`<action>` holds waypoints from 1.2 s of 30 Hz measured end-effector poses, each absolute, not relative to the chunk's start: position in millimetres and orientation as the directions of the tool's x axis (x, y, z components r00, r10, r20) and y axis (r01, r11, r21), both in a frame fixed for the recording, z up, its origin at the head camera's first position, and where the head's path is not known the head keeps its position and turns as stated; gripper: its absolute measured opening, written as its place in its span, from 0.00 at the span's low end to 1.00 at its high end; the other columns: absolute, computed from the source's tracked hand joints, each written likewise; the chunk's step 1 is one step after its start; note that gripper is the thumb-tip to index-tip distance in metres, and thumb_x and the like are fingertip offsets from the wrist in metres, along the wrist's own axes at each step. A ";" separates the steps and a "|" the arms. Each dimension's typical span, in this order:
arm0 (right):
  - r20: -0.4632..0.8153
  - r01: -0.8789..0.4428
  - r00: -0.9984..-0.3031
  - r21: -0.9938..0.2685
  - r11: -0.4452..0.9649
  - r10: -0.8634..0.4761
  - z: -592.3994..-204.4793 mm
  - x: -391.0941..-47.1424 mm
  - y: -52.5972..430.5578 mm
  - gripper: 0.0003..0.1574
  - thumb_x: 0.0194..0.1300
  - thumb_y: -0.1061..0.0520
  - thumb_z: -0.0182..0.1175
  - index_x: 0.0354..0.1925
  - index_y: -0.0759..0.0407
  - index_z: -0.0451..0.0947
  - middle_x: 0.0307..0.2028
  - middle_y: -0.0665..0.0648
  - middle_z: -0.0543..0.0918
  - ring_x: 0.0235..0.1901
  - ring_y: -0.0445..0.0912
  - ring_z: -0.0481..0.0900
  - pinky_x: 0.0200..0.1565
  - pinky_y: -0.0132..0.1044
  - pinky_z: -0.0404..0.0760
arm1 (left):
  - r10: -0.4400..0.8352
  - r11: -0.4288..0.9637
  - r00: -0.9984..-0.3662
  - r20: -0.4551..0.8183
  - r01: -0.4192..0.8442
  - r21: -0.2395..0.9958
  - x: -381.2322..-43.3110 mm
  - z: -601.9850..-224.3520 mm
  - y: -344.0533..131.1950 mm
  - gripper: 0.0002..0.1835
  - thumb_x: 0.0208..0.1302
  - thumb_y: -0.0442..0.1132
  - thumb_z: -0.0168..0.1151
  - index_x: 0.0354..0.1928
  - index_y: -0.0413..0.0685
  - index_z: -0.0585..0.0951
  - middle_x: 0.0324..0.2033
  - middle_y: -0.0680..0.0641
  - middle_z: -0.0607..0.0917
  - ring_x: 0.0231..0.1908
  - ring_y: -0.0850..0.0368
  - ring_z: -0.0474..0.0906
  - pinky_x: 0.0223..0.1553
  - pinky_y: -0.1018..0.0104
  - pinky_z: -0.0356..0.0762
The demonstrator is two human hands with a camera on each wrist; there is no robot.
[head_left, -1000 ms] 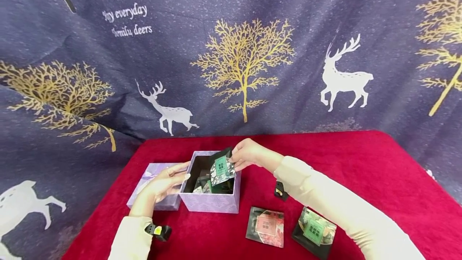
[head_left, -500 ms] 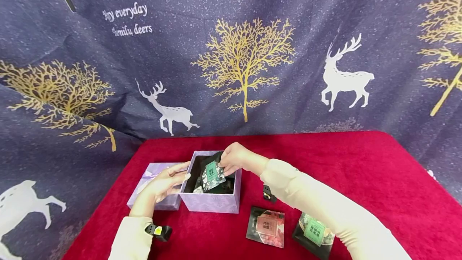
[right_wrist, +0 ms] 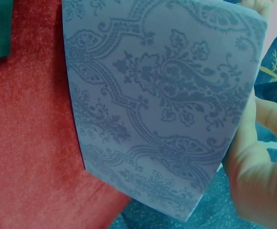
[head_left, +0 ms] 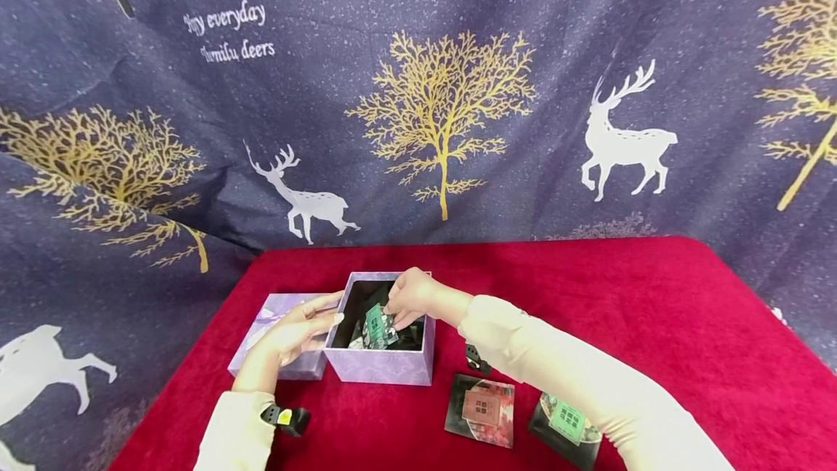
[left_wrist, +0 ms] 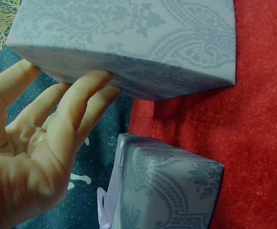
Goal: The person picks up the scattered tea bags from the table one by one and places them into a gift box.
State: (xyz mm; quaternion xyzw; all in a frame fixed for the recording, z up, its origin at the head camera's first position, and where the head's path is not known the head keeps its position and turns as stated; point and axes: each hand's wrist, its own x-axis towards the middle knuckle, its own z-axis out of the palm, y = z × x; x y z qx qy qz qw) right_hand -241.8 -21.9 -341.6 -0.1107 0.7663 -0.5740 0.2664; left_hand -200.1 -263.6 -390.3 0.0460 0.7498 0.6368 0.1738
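My right hand [head_left: 412, 296] reaches over the right rim of the lilac patterned box [head_left: 379, 368] and pinches a dark sachet with a green label [head_left: 375, 325]. The sachet is inside the box, tilted, its upper part behind the fingers. Other packets in the box are mostly hidden. My left hand [head_left: 294, 333] rests against the left side of the box. In the left wrist view, the left hand's fingers [left_wrist: 95, 78] touch the patterned box wall [left_wrist: 128, 28]. The right wrist view is filled by the box's outer wall [right_wrist: 152, 95], with the right hand [right_wrist: 262, 176] beyond it.
The box's lid [head_left: 304, 365], with a ribbon bow, lies left of the box. On the red cloth [head_left: 523, 296] at front right lie a red-labelled sachet [head_left: 482, 409] and a green-labelled sachet [head_left: 567, 421], partly under the right sleeve [head_left: 556, 369]. A deer-print curtain [head_left: 523, 202] hangs behind.
My right hand has moved left and lower into the box with the sachet, which now sits deeper below the rim. The left hand has stayed at the box's side.
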 end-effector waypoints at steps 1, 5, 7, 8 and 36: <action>-0.283 0.133 -0.829 -0.938 0.321 -0.483 -342.0 -241.0 -21.6 0.04 0.55 0.73 0.59 0.29 0.72 0.72 0.26 0.62 0.80 0.23 0.50 0.80 0.34 0.46 0.83 | 0.291 0.183 -0.935 -0.203 -0.154 0.971 -200.2 -391.3 -263.6 0.34 0.68 0.37 0.53 0.73 0.43 0.53 0.69 0.32 0.59 0.63 0.46 0.66 0.53 0.52 0.75; -0.287 0.121 -0.811 -0.935 0.333 -0.510 -344.4 -239.3 -19.4 0.04 0.57 0.73 0.55 0.32 0.77 0.76 0.29 0.67 0.83 0.23 0.51 0.81 0.34 0.45 0.84 | 0.302 0.177 -0.933 -0.197 -0.148 0.973 -199.6 -393.1 -264.0 0.35 0.68 0.37 0.53 0.73 0.43 0.53 0.69 0.32 0.58 0.63 0.47 0.66 0.52 0.53 0.75; -0.290 0.117 -0.804 -0.933 0.339 -0.520 -344.3 -239.2 -17.9 0.07 0.57 0.74 0.54 0.34 0.78 0.77 0.30 0.70 0.84 0.24 0.51 0.82 0.34 0.45 0.84 | 0.309 0.174 -0.932 -0.192 -0.143 0.974 -199.4 -393.1 -263.9 0.35 0.68 0.37 0.53 0.73 0.42 0.52 0.69 0.31 0.58 0.62 0.47 0.66 0.52 0.53 0.76; -0.289 0.114 -0.802 -0.933 0.341 -0.523 -344.1 -239.3 -17.0 0.07 0.57 0.74 0.53 0.34 0.79 0.77 0.31 0.70 0.84 0.25 0.52 0.82 0.34 0.45 0.84 | 0.310 0.175 -0.931 -0.191 -0.141 0.974 -199.3 -392.2 -263.6 0.35 0.69 0.37 0.53 0.73 0.42 0.52 0.69 0.31 0.57 0.63 0.46 0.66 0.52 0.53 0.75; -0.187 -0.118 -0.776 -0.895 0.430 -0.602 -323.6 -217.4 29.3 0.02 0.57 0.70 0.59 0.31 0.70 0.78 0.34 0.68 0.86 0.24 0.47 0.84 0.31 0.40 0.84 | 0.280 0.189 -0.937 -0.210 -0.161 0.969 -200.7 -393.5 -262.8 0.35 0.68 0.37 0.54 0.73 0.44 0.54 0.68 0.32 0.60 0.63 0.47 0.66 0.53 0.53 0.74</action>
